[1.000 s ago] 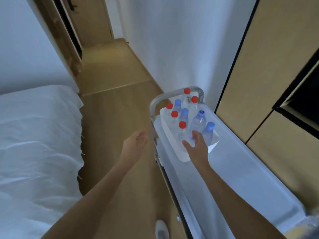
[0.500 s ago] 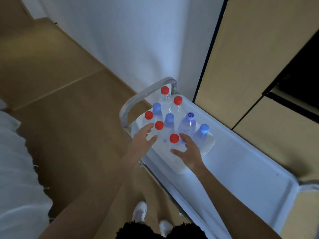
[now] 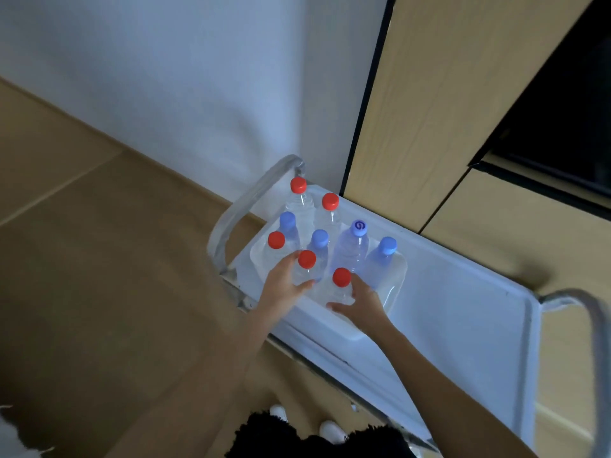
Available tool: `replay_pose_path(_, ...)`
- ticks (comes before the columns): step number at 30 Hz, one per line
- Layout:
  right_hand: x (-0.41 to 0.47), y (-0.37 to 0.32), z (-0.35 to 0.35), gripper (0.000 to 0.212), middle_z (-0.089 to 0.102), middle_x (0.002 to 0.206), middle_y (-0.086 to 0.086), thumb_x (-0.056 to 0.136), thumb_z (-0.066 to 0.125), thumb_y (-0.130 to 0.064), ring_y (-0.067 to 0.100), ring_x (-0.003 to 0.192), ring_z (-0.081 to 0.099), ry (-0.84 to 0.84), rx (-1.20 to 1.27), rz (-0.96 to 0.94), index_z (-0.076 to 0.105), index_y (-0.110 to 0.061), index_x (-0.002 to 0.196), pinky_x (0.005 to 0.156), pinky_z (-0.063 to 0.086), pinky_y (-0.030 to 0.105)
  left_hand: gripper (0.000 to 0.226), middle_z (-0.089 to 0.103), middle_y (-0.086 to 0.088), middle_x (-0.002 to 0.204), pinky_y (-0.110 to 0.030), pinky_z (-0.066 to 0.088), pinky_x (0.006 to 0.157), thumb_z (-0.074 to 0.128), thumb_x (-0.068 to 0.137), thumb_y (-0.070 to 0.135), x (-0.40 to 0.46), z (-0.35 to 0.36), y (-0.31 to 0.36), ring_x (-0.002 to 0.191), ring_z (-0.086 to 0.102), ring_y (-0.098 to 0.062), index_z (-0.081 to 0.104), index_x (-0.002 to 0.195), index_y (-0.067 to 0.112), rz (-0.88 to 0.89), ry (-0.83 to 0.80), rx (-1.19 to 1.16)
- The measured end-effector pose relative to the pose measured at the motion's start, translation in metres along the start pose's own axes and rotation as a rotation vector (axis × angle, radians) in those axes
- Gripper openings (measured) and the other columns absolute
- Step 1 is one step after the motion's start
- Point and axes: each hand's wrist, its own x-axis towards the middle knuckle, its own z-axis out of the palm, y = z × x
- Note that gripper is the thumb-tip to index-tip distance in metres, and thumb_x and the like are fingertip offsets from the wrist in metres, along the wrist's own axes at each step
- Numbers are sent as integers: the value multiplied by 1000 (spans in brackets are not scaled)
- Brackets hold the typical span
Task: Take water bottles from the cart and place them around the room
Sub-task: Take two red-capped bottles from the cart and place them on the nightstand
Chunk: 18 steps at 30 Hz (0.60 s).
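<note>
Left hand (image 3: 281, 289) and right hand (image 3: 358, 300) each half-curled round a red-capped bottle (image 3: 305, 269) in the white tub (image 3: 395, 292); crowded neighbours beyond the fingertips risk toppling

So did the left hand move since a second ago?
Yes. The left hand was out over the floor beside the cart; now it has come across to the white tub and wraps a red-capped bottle.

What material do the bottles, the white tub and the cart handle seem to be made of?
Bottles: clear thin plastic, since the tub shows through them; caps matte plastic.
White tub: probably glossy moulded plastic, with rounded corners.
Cart handle: likely brushed metal tube, grey with a soft sheen.
</note>
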Motion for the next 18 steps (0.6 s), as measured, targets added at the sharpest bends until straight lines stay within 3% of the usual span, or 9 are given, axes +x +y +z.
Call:
replay_pose_path(4,2,5,0,64,61,109,-5,67,83,-24,14,97,55,24,38,60,52,-19,123,93,46,30,56,60,-5,124,-23,36,98,76,77,24,6,6,-3,117,55,-21,52,125,11,39,-20,71)
replay_pose_path(8,5,6,-7,60,61,104,-5,67,84,-28,14,94,55,67,57,107,55,-19,119,83,42,23,46,68,-4,110,-21,40,85,78,74,28,11,5,-2,102,63,-22,60,113,11,61,20,89)
replay_pose_path(11,6,7,-14,55,65,102,-2,64,85,-28,17,93,59,134,119,131,59,-19,111,84,47,29,42,70,-4,103,-21,39,78,77,74,32,8,1,3,96,63,-21,62,108,12,64,68,77)
replay_pose_path(15,7,0,-32,42,68,93,4,63,86,-16,19,88,62,201,265,116,63,-16,99,82,48,31,33,65,5,79,-18,38,64,77,72,40,12,-7,18,76,60,-13,61,93,20,48,80,-3)
replay_pose_path(18,6,-9,-51,37,69,90,3,65,84,-7,15,82,63,226,375,55,65,-15,95,77,49,28,30,68,3,80,-14,43,64,77,70,40,20,-20,38,76,62,-12,61,88,23,28,77,-135)
